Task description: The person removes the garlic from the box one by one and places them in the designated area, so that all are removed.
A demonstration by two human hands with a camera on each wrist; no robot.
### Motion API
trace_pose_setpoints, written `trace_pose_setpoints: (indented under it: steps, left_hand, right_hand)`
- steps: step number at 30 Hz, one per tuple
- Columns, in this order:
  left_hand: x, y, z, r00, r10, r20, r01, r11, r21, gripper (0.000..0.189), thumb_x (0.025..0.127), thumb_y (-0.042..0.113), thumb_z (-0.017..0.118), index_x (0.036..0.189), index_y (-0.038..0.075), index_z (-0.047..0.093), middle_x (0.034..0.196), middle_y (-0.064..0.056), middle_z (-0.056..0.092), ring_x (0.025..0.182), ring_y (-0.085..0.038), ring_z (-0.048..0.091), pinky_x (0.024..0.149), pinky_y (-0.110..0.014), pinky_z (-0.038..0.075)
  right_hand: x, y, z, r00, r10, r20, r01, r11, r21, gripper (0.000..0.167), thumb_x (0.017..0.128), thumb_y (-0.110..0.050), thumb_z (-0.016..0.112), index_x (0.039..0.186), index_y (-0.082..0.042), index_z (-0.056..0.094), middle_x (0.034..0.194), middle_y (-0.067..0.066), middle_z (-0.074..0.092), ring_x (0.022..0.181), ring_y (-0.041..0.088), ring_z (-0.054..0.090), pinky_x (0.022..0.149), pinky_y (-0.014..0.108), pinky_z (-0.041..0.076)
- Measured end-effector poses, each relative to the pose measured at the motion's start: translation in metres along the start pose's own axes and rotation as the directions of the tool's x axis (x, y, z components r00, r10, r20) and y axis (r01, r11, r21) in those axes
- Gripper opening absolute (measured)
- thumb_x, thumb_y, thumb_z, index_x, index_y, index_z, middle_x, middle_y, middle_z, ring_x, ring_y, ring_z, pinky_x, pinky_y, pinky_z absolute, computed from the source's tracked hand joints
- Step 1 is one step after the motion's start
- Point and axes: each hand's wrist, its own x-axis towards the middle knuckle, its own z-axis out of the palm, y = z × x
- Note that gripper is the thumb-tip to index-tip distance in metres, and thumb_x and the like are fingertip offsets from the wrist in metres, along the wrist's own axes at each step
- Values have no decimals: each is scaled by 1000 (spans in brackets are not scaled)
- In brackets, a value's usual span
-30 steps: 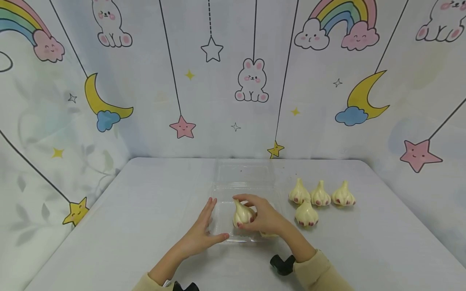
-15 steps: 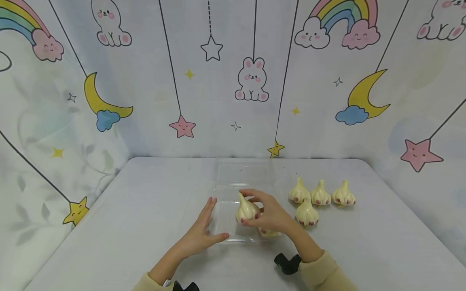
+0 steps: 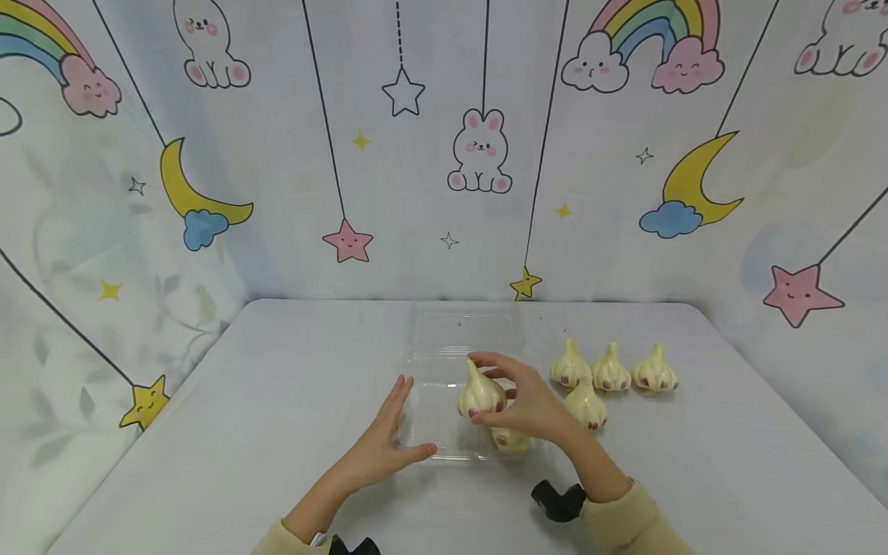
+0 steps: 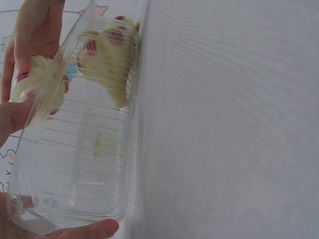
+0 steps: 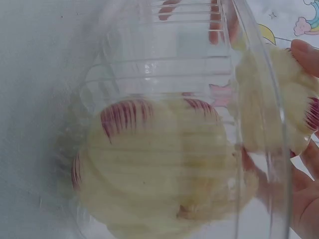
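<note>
My right hand (image 3: pixel 533 405) pinches a pale garlic bulb (image 3: pixel 480 395) between thumb and fingers, its stem pointing up. That bulb is above the right half of a clear plastic box (image 3: pixel 433 420). Inside the box, in the near right corner, lies another garlic bulb (image 5: pixel 154 164), also seen through the box wall in the left wrist view. My left hand (image 3: pixel 381 445) rests against the left side of the box with fingers spread. Its thumb (image 4: pixel 94 230) lies along the near side, at the corner.
The box's clear lid (image 3: pixel 465 327) lies folded back behind it. Right of the box, several garlic bulbs (image 3: pixel 611 371) stand on the white table (image 3: pixel 277 370), one nearer bulb (image 3: pixel 588 405) close to my right wrist. A patterned cloth (image 3: pixel 430 169) hangs behind the table.
My right hand has shifted right and slightly away with the garlic bulb, uncovering more of the bulb in the box. The left hand has stayed in place.
</note>
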Motion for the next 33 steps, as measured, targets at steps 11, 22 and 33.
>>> trace_pose_setpoints:
  steps: [11, 22, 33]
  left_hand:
    - [-1, 3, -2, 1000, 9, 1, -8, 1000, -15, 98, 78, 20, 74, 148, 10, 6, 151, -18, -6, 127, -51, 23, 95, -59, 33]
    - [-2, 5, -2, 1000, 15, 18, -15, 1000, -12, 97, 79, 24, 72, 148, 11, 4, 151, -18, -8, 126, -54, 22, 92, -63, 33]
    - [-2, 2, -1, 1000, 17, 7, -17, 1000, 16, 97, 79, 25, 72, 147, 10, 5, 151, -19, -7, 125, -53, 24, 93, -62, 32]
  right_hand:
    - [-9, 2, -11, 998, 29, -57, -30, 999, -13, 73, 66, -26, 83, 130, -26, 48, 130, -3, 49, 112, 21, 50, 79, 35, 50]
    - [-18, 4, -26, 994, 29, -105, -33, 999, -30, 73, 66, -24, 83, 130, -27, 47, 128, -1, 49, 114, 23, 48, 81, 40, 49]
    - [-27, 13, -41, 988, 16, -152, -26, 998, -63, 74, 67, -24, 83, 131, -23, 47, 131, 0, 48, 114, 24, 49, 78, 40, 50]
